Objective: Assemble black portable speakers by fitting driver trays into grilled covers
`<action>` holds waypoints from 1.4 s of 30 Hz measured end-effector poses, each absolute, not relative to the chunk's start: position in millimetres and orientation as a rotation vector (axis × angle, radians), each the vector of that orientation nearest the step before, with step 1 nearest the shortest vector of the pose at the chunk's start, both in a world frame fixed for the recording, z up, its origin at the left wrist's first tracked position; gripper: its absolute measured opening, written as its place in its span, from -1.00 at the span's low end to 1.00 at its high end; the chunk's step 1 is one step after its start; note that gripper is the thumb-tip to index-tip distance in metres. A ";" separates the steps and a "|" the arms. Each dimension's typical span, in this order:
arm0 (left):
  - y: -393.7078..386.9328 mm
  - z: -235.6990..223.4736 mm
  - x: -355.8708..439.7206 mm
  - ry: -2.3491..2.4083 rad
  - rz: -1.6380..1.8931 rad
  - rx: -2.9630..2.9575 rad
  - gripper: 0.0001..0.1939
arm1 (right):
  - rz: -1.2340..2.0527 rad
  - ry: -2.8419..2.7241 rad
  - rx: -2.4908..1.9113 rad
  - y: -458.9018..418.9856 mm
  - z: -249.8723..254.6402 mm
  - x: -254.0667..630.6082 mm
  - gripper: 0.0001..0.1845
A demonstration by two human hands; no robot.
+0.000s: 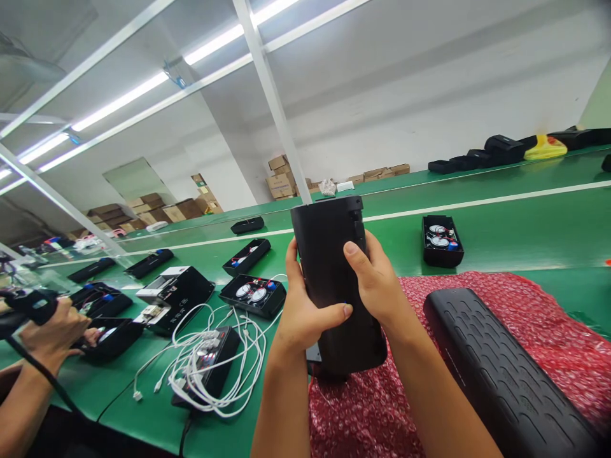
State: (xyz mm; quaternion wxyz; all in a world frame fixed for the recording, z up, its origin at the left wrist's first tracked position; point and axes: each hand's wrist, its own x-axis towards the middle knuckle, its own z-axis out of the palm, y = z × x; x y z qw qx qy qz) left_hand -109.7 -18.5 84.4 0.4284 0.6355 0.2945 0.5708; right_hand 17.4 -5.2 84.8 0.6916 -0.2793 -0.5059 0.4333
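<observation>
Both my hands hold a black plastic speaker housing [329,280] upright over the red bubble wrap. My left hand [305,315] grips its left side, thumb across the near face. My right hand [377,277] wraps the right edge, with the thumb pressed on the upper face. Small notches show along the housing's upper right edge. Its far side is hidden from me. To the right, a black speaker [506,375] with a scale-patterned grille lies on the red bubble wrap [548,318].
Left of my hands, white cables [229,381] tangle over a black power box. Open speaker housings [252,296] with drivers and wires stand along the green bench [496,222]. At far left, a co-worker's hand [57,331] holds a black tool. Cardboard boxes [281,184] sit behind.
</observation>
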 end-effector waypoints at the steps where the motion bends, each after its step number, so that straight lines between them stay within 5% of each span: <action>1: -18.4 84.2 -109.7 0.737 1.424 1.591 0.21 | 0.963 -1.132 -0.630 -5.3 85.0 17.5 -0.42; 42: -19.3 82.4 -116.3 0.739 1.455 1.543 0.23 | 0.915 -1.114 -0.685 -3.7 81.0 7.2 -0.38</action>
